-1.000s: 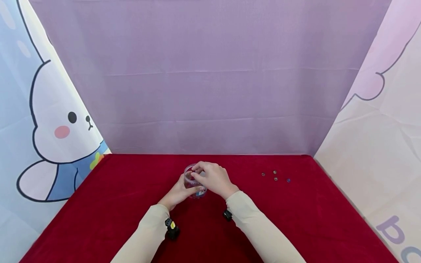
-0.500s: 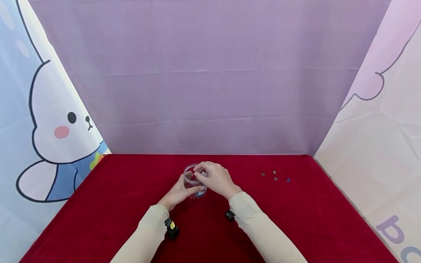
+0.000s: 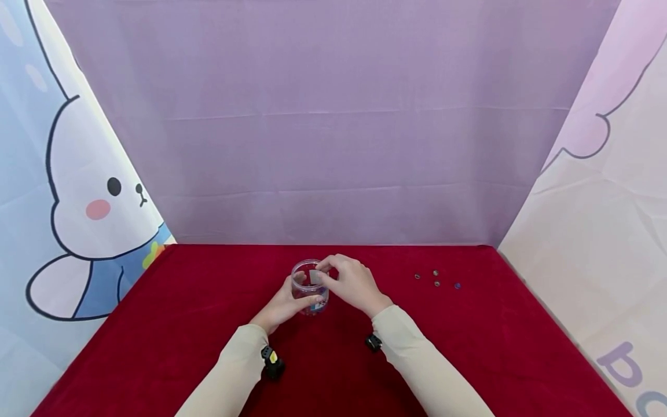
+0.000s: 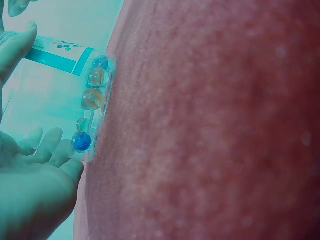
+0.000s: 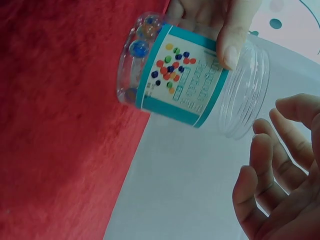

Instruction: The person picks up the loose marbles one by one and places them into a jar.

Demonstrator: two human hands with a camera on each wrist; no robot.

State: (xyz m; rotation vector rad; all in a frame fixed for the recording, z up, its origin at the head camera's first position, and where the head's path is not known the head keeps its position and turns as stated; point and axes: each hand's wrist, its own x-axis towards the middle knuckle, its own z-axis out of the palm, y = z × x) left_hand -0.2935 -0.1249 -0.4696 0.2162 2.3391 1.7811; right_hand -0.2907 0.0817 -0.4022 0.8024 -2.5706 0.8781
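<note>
A clear plastic jar stands lidless on the red cloth, its mouth facing up. My left hand grips it from the left, thumb across the front over the teal-and-white label. Several glass marbles lie on the jar's bottom; the left wrist view shows a blue marble and an amber one among them. My right hand is at the right side of the jar's mouth. Its fingers are loosely bent and apart in the right wrist view, with nothing seen between them.
To the right on the red cloth lie several small loose marbles, one blue marble among them. A purple curtain closes off the back, and printed white cloths hang along both sides.
My right hand has drawn back to the right from over the jar's mouth, uncovering more of the opening. My left hand and the jar have stayed in place.
</note>
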